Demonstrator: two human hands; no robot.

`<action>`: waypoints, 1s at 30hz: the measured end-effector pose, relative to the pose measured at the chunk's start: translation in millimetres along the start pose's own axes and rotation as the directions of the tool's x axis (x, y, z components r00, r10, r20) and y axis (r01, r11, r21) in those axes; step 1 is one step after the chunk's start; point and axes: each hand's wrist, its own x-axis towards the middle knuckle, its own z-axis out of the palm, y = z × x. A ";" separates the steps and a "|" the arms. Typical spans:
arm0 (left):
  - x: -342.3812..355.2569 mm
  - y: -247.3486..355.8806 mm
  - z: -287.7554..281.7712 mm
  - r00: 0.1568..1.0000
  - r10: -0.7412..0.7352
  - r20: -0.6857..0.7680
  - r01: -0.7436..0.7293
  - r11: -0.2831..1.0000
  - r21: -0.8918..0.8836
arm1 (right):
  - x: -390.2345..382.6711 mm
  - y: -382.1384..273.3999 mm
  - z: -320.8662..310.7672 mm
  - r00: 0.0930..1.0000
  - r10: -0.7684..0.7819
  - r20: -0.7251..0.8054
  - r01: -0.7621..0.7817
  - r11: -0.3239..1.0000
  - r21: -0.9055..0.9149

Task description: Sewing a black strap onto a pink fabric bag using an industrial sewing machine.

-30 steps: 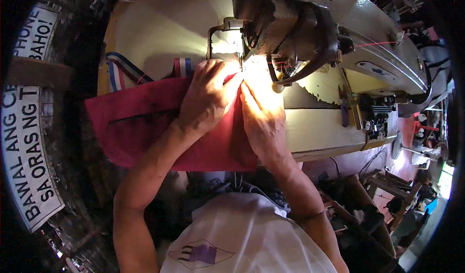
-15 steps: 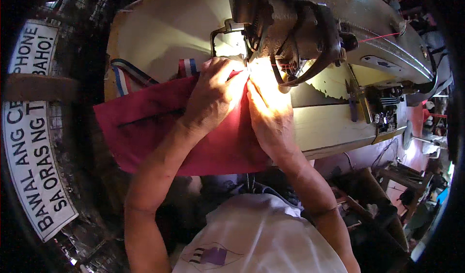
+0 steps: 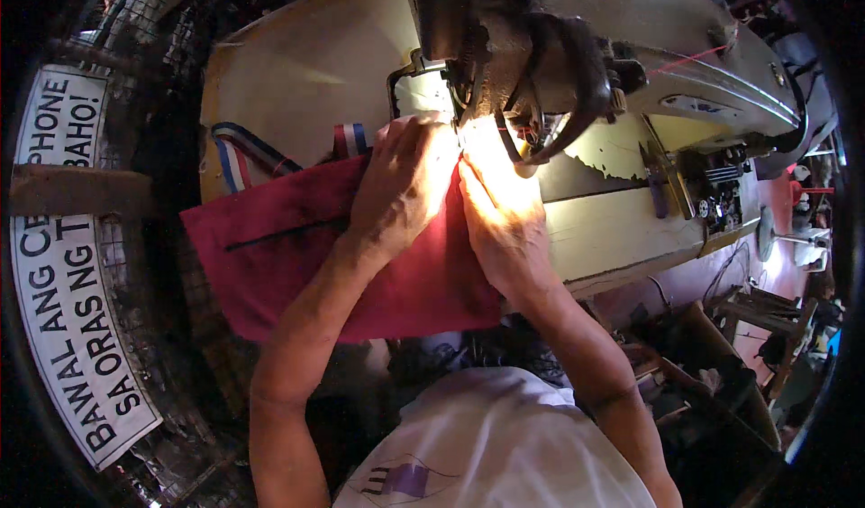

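Note:
A red fabric piece (image 3: pixel 270 269) with a dark slit lies across the bed of a sewing machine (image 3: pixel 541 67). Under the machine's lit needle area, my left hand (image 3: pixel 401 170) has its fingers curled on the fabric, pinching it. Just right of it my right hand (image 3: pixel 500 215) has fingers pressed together along the fabric's edge; glare hides part of the fingertips. Striped red, white and blue ribbon (image 3: pixel 239 161) loops out behind the fabric on the left.
The pale worktable (image 3: pixel 297 67) holds scissors (image 3: pixel 653 184) and a bobbin winder (image 3: pixel 721 197) on the right. A wire grid with white signs (image 3: pixel 68 328) and a wooden bar (image 3: pixel 81 190) stands at left. Wooden clutter (image 3: pixel 752 346) lies lower right.
The whole view has shifted slightly between frames, the table edge and signs appearing lower. Both hands stay at the needle area on the red fabric, with only slight movement.

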 end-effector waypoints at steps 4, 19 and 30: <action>1.7 -3.6 4.4 0.998 0.054 -0.042 -0.052 0.997 0.052 | -3.1 -1.7 0.4 0.999 0.036 -0.004 -0.036 0.999 0.004; -1.7 -9.1 -2.0 0.981 0.189 0.047 -0.191 0.981 0.023 | -13.3 1.3 -4.6 0.999 0.023 -0.042 -0.017 0.989 0.149; 0.1 -4.0 -5.7 0.985 0.161 0.067 -0.166 0.982 0.086 | -5.5 -17.2 -1.6 0.951 0.242 -0.192 -0.222 0.968 0.117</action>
